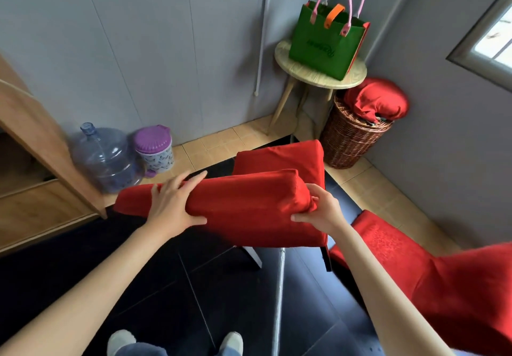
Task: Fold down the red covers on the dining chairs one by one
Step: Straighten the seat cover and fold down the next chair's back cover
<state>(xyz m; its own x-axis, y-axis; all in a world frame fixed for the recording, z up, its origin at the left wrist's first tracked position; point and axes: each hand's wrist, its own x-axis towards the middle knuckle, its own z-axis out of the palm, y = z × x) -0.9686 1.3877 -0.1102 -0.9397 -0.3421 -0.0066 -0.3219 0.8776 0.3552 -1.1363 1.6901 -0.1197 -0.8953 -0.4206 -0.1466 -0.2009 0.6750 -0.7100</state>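
a person stands over a dining chair [288,247] whose back is wrapped in a red cover [249,206], seen from above with the chair in the middle of the view. the left hand [171,203] lies across the top of the covered chair back toward its left end, the fingers [191,178] stretched out fairly straight over the far edge and the thumb pressed against the near face, so the hand clasps the padded top loosely rather than pinching it. the right hand [321,211] is at the right end of the back, its fingers curled and gripping a bunched corner of the red cover. beyond the back, the chair's red covered seat [279,159] shows. a second chair in red cloth [415,272] stands just beside it to the right, low in the view.

the floor [194,286] under the chairs is dark tile, with pale tile along the grey wall. against the wall stand a clear blue water jug [108,159] and, just beside it, a small bin with a purple lid [153,148]. in the corner a round wooden stool [318,75] carries a green bag [324,39] with pink handles, and a wicker basket [349,139] next to it holds a bundle of red cloth [376,100]. a wooden cabinet [33,161] fills the left edge. the person's two shoes [122,342] show at the bottom.
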